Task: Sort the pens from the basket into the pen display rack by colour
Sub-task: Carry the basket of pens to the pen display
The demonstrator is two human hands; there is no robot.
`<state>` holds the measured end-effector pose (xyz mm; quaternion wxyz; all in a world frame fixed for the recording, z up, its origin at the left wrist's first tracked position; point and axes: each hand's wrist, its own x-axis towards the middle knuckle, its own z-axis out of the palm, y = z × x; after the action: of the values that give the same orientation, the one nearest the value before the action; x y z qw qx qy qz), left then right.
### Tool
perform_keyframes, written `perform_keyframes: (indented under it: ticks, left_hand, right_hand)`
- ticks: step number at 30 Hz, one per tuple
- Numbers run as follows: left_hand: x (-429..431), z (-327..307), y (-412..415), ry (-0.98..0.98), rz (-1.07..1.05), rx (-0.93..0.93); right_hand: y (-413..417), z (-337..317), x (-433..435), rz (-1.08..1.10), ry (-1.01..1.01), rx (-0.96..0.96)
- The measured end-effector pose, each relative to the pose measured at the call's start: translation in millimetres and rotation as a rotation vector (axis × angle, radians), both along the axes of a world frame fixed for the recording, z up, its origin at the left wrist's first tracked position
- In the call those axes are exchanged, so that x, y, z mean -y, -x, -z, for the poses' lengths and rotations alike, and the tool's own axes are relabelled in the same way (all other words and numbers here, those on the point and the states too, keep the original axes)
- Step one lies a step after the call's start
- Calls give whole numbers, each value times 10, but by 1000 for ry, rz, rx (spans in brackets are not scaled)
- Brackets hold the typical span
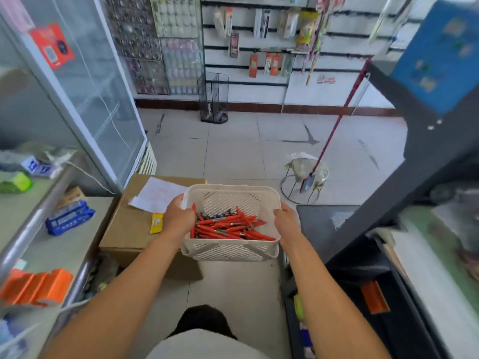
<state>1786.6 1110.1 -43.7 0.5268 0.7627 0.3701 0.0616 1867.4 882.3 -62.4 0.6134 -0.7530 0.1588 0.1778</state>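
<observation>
The left hand (178, 216) is holding the left rim of the white plastic basket (228, 251), its grip clasping the rim, and the right hand (286, 220) is clasping the right rim in the same way. The basket is hanging in the air above the tiled floor (233, 156). A heap of red pens (228, 228) is lying inside it, toward the near wall. Just left of it a cardboard box (129, 229) is carrying a white paper sheet (158, 194) and a yellow packet (156, 222). A blue packet (68, 217) is lying on the left bench (51, 244). Farther away a red broom (339, 117) is leaning with its lower end at a wire stand (290, 187), and a wire mesh bin (213, 99) is standing before the slat wall (259, 81).
</observation>
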Motion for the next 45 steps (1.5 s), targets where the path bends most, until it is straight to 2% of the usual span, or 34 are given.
perform_keyframes:
  ticks: [7,13,18,25,34,45]
  left_hand:
    - [-203,41,-1422,13,19,-58]
    - [-380,219,-2820,16,96,-27]
    - [-564,231,-3986,48,98,-26]
    - [-619,54,-5158,106,165,-28]
    - [-625,188,-6505,149,201,-68]
    - [-140,51,-8686,93,421,-115]
  right_hand:
    - [-1386,143,-107,40,29,-51]
    - [-2664,218,-229,63,28,-45]
    - [-3609,-5,-414,123,30,6]
    - [-4494,56,-353,233,-13,-3]
    - [-5707,79,-418,291,-6,-42]
    - [-7403,207,83,472,-109,-22]
